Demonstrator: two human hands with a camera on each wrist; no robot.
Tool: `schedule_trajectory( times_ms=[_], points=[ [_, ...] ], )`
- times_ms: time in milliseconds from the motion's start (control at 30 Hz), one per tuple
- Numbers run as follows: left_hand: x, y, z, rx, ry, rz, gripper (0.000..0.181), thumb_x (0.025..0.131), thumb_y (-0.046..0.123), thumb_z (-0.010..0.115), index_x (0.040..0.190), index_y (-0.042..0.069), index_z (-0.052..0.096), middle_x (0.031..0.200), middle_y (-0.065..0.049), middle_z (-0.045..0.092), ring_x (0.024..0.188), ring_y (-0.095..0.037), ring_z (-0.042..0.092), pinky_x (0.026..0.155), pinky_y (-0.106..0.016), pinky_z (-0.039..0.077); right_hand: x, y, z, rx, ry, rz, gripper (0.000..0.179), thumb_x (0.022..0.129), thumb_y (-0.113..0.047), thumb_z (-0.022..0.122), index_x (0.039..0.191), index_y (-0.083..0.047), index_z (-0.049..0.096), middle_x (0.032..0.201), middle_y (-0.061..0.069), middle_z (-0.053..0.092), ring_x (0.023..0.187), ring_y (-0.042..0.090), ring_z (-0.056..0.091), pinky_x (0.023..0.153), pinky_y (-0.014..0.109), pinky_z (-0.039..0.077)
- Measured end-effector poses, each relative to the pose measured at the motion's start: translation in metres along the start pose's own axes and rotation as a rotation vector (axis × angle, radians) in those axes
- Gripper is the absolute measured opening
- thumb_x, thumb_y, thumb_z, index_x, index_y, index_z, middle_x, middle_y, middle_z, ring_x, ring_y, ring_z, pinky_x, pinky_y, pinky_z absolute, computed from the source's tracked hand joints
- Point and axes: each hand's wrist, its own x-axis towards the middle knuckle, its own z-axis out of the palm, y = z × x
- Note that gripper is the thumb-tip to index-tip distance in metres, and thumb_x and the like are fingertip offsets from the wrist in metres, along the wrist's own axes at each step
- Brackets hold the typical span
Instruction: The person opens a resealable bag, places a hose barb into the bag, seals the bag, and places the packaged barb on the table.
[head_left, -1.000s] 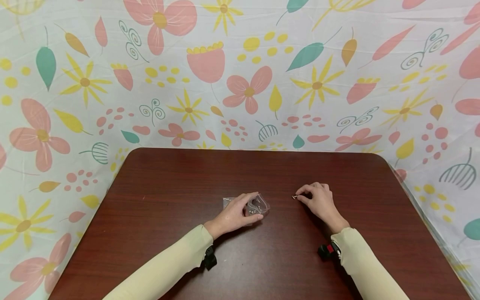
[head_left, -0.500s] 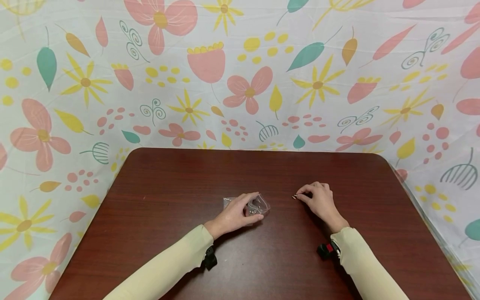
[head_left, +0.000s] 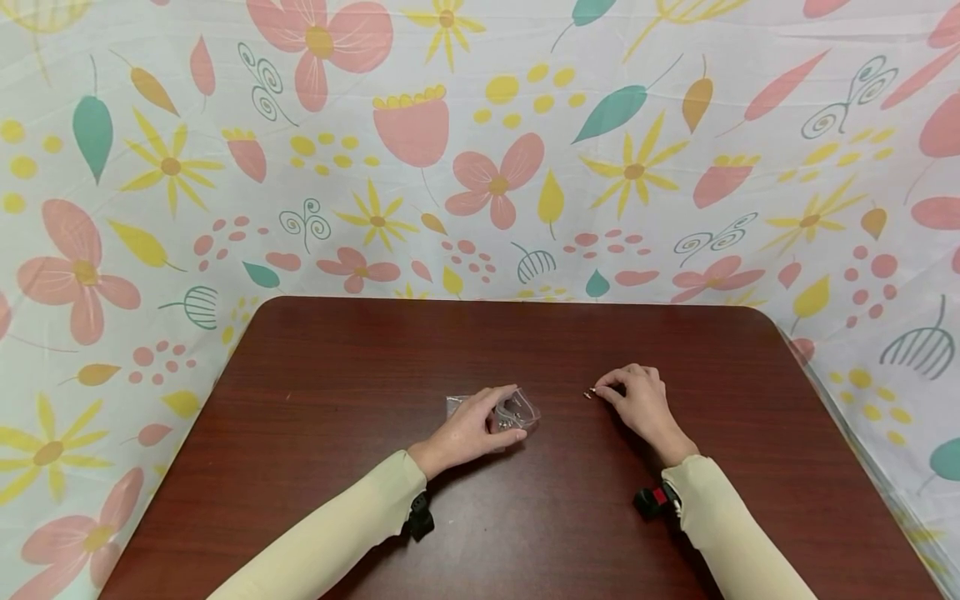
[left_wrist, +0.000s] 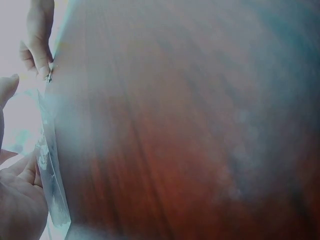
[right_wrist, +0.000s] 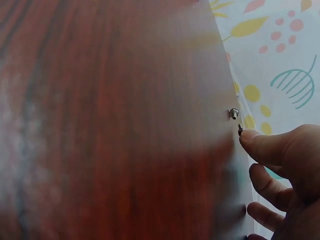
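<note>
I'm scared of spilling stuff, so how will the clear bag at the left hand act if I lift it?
The clear bag will probably flop, since its plastic looks thin. The shiny bits inside might slide about, because they look loose. It may feel slippery, as it looks glossy.

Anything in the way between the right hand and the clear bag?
Only a small metal piece, just off the right hand, on the side toward the clear bag. Past it, the head view shows nothing but tabletop up to the bag, which the left hand holds.
</note>
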Motion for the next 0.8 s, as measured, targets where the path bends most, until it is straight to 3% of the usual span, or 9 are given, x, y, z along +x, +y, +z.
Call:
schedule_trajectory(
  times_ms=[233, 800],
  points=[
    [0.000, 0.000, 0.000, -0.009, -0.002, 0.003, 0.075, 0.096, 0.039, 0.078, 0.156, 0.008, 0.047, 0.132, -0.010, 0.061, 0.076, -0.004, 0.057, 0.070, -0.023, 0.051, -0.004, -0.004, -0.003, 0.036, 0.004, -0.001, 0.007, 0.099, -0.010, 0.072, 0.100, -0.007, 0.079, 0.113, 0.023, 0.066, 0.125, 0.053, 0.041, 0.104, 0.072, 0.025],
    [0.000, -0.001, 0.001, -0.001, -0.005, 0.010, 0.074, 0.096, 0.038, 0.078, 0.156, 0.009, 0.047, 0.132, -0.010, 0.061, 0.077, -0.004, 0.058, 0.071, -0.022, 0.051, -0.018, -0.019, -0.001, 0.089, 0.041, -0.046, 0.005, 0.097, -0.012, 0.075, 0.098, -0.009, 0.078, 0.106, 0.017, 0.067, 0.122, 0.049, 0.043, 0.101, 0.072, 0.026]
  ],
)
